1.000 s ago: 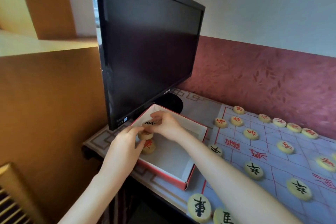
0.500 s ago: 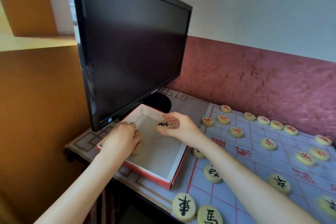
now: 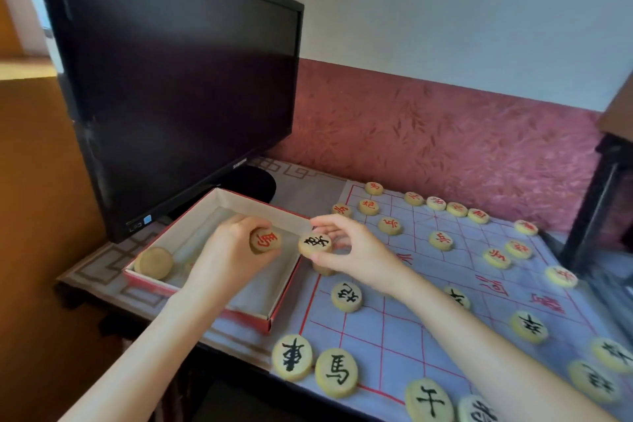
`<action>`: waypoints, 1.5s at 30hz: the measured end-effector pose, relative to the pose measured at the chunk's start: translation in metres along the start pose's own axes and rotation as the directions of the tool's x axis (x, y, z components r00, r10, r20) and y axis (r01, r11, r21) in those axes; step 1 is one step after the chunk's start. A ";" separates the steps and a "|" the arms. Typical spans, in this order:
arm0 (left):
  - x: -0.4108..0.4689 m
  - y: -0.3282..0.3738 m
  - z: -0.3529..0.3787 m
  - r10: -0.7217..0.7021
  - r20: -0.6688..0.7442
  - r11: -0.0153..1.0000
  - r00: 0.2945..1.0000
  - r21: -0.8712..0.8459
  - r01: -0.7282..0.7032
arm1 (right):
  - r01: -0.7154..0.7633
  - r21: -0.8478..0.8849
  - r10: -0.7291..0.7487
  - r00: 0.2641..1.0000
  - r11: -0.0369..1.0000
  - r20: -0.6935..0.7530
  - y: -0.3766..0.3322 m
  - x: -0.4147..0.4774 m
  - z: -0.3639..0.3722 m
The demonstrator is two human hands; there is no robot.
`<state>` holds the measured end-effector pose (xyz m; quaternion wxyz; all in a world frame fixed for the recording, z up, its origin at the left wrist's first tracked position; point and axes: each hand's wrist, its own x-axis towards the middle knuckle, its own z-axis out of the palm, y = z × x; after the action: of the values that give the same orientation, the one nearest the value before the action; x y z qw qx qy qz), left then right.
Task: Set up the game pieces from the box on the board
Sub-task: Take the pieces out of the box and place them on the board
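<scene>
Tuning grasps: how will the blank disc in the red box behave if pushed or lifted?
Pale round wooden disc looks thick and solid: probably rigid. Low, wide: should slide, not tip. Nearby red cardboard box wall may crowd fingers.

On your cloth-covered worktop (image 3: 301, 181), the open red cardboard box (image 3: 260, 205) sits before the black flat monitor (image 3: 178, 86), and the pale cloth game board (image 3: 394, 336) lies just right of it. Your left hand (image 3: 226, 260) holds a red-marked round wooden piece (image 3: 265, 240) over the box. Your right hand (image 3: 356, 250) holds a black-marked round wooden piece (image 3: 314, 244) above its right wall.

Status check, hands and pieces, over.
Left grip holds red-marked piece over box. Right grip pinches black-marked piece. Blank-faced piece in box corner. Board path unobstructed.
</scene>
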<state>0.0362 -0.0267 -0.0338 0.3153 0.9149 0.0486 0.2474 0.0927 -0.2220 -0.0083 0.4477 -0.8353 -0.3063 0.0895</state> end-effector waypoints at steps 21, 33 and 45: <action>-0.025 0.069 0.034 0.114 0.166 0.975 0.979 -0.209 -0.078 | -0.075 -0.274 0.110 0.988 0.959 0.112 0.022 -0.154 -0.010; -0.019 0.074 0.047 0.149 0.191 0.972 0.970 -0.208 -0.108 | -0.081 -0.218 0.103 0.990 0.973 0.092 0.024 -0.147 -0.023; 0.049 0.094 0.089 0.178 0.214 0.973 0.960 -0.183 -0.140 | -0.085 -0.050 0.074 0.979 0.995 -0.189 0.053 -0.084 -0.101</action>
<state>0.1152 -0.1382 -0.0171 0.3730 0.9087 -0.0829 0.1680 0.0911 -0.3638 -0.0025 0.4461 -0.8642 -0.2318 0.0193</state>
